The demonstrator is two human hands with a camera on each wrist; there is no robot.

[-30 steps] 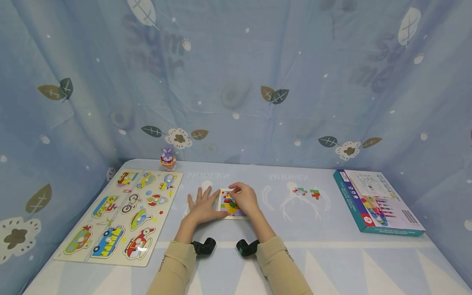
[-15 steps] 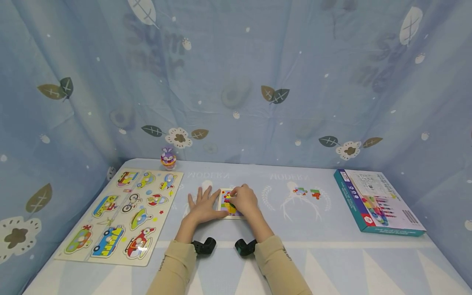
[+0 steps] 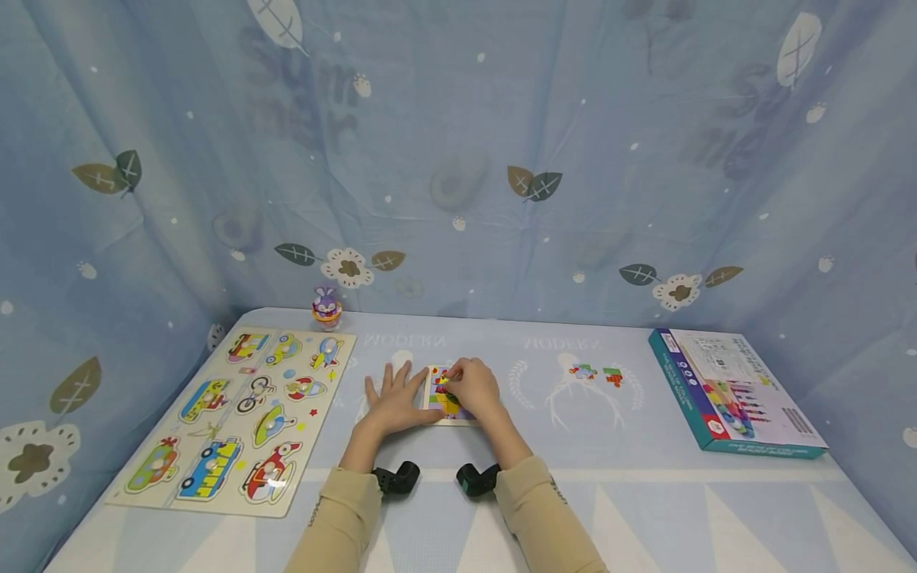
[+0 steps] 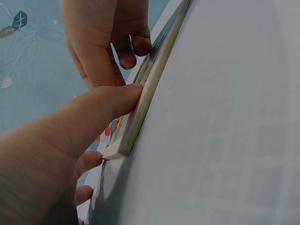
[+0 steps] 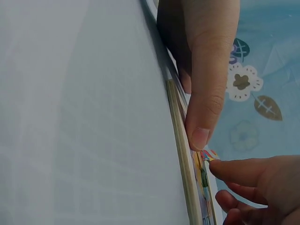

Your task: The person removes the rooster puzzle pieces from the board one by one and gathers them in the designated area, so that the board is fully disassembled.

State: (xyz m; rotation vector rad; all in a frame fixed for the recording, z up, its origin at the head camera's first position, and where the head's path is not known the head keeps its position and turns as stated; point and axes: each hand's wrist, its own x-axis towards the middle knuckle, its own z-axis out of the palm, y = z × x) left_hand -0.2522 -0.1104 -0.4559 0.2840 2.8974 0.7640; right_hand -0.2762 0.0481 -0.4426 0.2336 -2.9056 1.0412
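Note:
A small framed jigsaw puzzle [image 3: 437, 402], brightly coloured in red, yellow, green and purple, lies on the table in front of the person. My left hand [image 3: 392, 404] rests flat at its left side with fingers spread. Its thumb [image 4: 129, 96] presses on the frame's near edge. Over the puzzle's right part, my right hand [image 3: 474, 388] has its fingertips together, pinching a puzzle piece [image 5: 208, 155] down at the picture; the piece is mostly hidden by the fingers. In the right wrist view those fingers [image 5: 234, 171] point down at the puzzle surface.
Two loose puzzle pieces, one multicoloured [image 3: 583, 372] and one red and green [image 3: 613, 377], lie to the right. A wooden vehicle pegboard [image 3: 304, 430] covers the table's left side. Behind it stands a purple rabbit figurine [image 3: 326, 309]. A flat teal-edged box [image 3: 738, 394] lies far right.
The right hand's fingers have drawn together and shifted slightly left and down over the puzzle, then hardly moved in the last half second. The left hand has stayed put.

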